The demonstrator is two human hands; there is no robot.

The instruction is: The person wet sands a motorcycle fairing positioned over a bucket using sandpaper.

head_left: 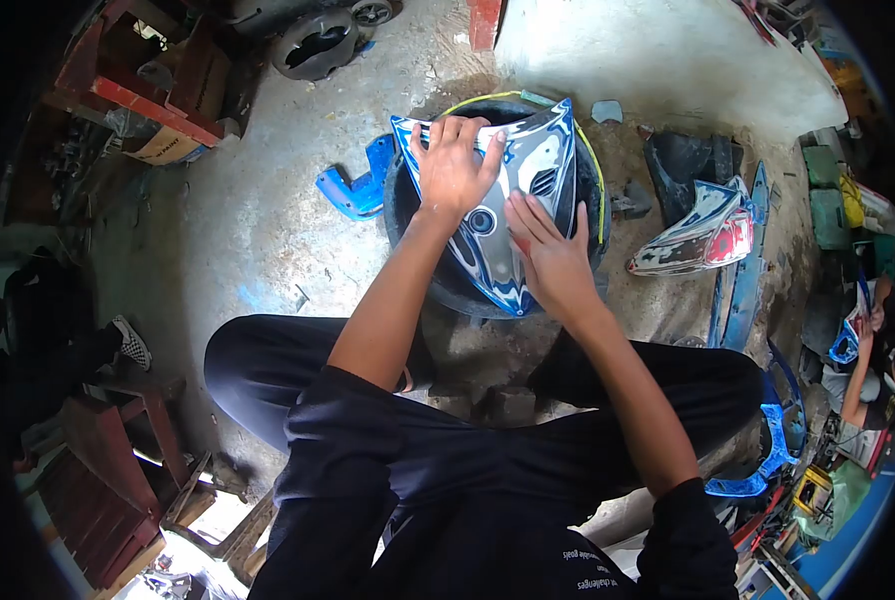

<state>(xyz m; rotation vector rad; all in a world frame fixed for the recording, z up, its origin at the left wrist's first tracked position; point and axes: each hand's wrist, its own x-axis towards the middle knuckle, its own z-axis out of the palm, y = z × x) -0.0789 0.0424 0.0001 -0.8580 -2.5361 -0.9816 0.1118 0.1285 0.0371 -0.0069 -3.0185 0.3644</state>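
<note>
A blue, white and grey fairing panel (pixel 543 150), roughly triangular, lies across a round black tub (pixel 404 240) between my knees. On its upper left part rests my left hand (pixel 455 165), the fingers over the panel's upper edge and the thumb apart. My right hand (pixel 553 250) lies on the panel's right lower half, beside a round hole, with its fingers stretched and the thumb apart near the rim. Whether anything is under either palm is hidden. A yellow-green hose (pixel 602 190) curves round the tub's upper right side.
A blue bracket (pixel 356 185) lies left of the tub. On the right are a red, white and blue panel (pixel 698 235), a dark part (pixel 683 165) and a long blue strip (pixel 745 290). Another person (pixel 863 350) works at far right. A red wooden frame (pixel 153 110) stands upper left.
</note>
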